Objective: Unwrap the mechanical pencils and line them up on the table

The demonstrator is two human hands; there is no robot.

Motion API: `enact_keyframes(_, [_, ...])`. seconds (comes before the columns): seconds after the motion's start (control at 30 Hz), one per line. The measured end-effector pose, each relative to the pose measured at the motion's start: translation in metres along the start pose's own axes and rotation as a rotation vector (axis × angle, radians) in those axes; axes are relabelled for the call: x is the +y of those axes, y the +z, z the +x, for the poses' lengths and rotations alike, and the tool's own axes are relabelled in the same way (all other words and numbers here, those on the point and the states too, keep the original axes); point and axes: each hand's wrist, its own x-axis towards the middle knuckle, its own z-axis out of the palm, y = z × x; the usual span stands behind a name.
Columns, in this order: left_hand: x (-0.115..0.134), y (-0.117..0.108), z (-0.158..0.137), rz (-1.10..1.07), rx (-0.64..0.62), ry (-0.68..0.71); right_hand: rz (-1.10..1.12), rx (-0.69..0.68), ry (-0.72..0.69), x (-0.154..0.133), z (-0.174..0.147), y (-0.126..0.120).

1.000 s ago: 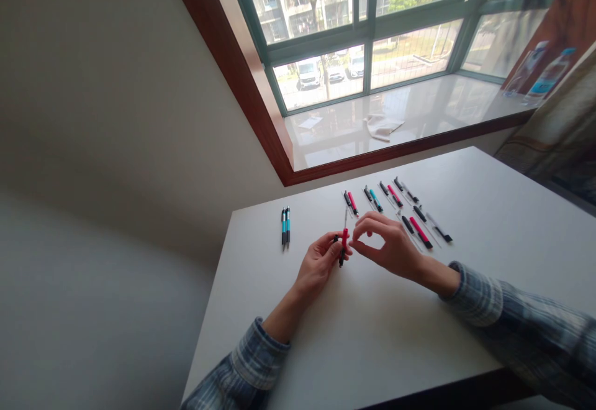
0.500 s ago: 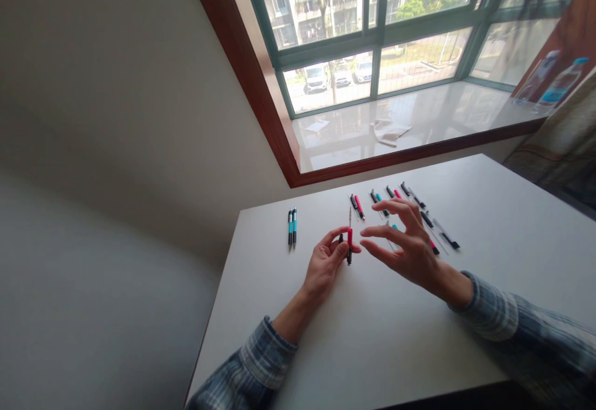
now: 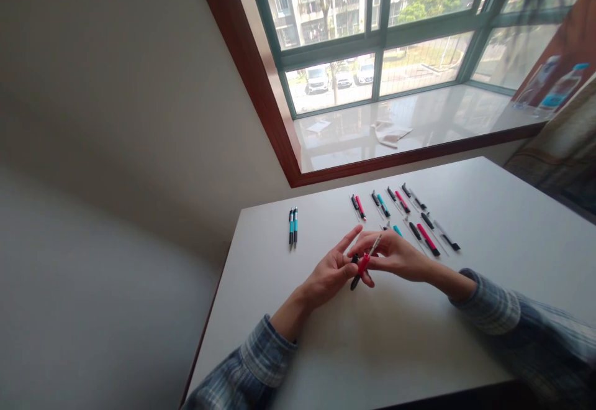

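My left hand (image 3: 333, 273) is closed on a red pen barrel (image 3: 364, 264) with a dark lower end. The barrel tilts up to the right, and a thin refill (image 3: 375, 245) sticks out of its top. Beside it, a small black pen part (image 3: 355, 258) shows between the hands. My right hand (image 3: 395, 255) has come up against the left, its fingertips pinched at that black part; the barrel partly hides them. Two blue-and-black pens (image 3: 293, 228) lie side by side to the left.
Several sets of pen parts lie at the back right, among them a pink barrel (image 3: 427, 239), a teal barrel (image 3: 383, 205) and a black piece (image 3: 414, 230). The white table (image 3: 261, 298) meets a window sill (image 3: 344, 149) bearing a cloth (image 3: 390, 133) and bottles (image 3: 561, 90).
My right hand, spread and apart before, has moved left and down to meet my left hand, its fingers closing. The red barrel has come lower and tilted to the right.
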Motion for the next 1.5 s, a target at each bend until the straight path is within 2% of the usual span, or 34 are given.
enact_keyframes(0.07, [0.000, 0.000, 0.000, 0.025, -0.010, -0.014, 0.159, -0.050, 0.056, 0.001, 0.000, 0.003])
enact_keyframes(0.13, [-0.001, 0.000, 0.000, 0.053, -0.006, -0.008, 0.237, -0.029, 0.062, 0.002, 0.001, 0.002])
enact_keyframes(0.27, [0.000, -0.002, 0.000, 0.061, 0.061, 0.026, 0.180, 0.177, 0.038, 0.007, 0.004, -0.012])
enact_keyframes(0.37, [0.002, -0.003, 0.001, 0.039, 0.192, 0.063, 0.225, 0.343, 0.069, 0.012, 0.006, -0.027])
enact_keyframes(0.47, [0.002, -0.007, 0.002, 0.042, 0.302, 0.092, 0.223, 0.428, 0.073, 0.018, 0.005, -0.039])
enact_keyframes(0.7, [-0.001, -0.011, 0.003, 0.203, 0.416, 0.151, 0.129, 0.417, 0.050, 0.023, 0.004, -0.045])
enact_keyframes(0.83, [-0.002, -0.011, 0.003, 0.274, 0.443, 0.156, 0.147, 0.489, 0.064, 0.024, 0.006, -0.043])
enact_keyframes(1.0, [-0.006, -0.013, 0.003, 0.317, 0.458, 0.153, 0.307, 0.598, 0.111, 0.024, 0.008, -0.043])
enact_keyframes(1.13, [-0.008, -0.015, 0.003, 0.353, 0.463, 0.144, 0.383, 0.583, 0.124, 0.024, 0.009, -0.043])
enact_keyframes(1.3, [-0.009, -0.018, 0.003, 0.384, 0.441, 0.138, 0.413, 0.600, 0.068, 0.024, 0.008, -0.042])
enact_keyframes(1.5, [-0.009, -0.018, 0.003, 0.381, 0.437, 0.136, 0.337, 0.567, 0.058, 0.023, 0.007, -0.040])
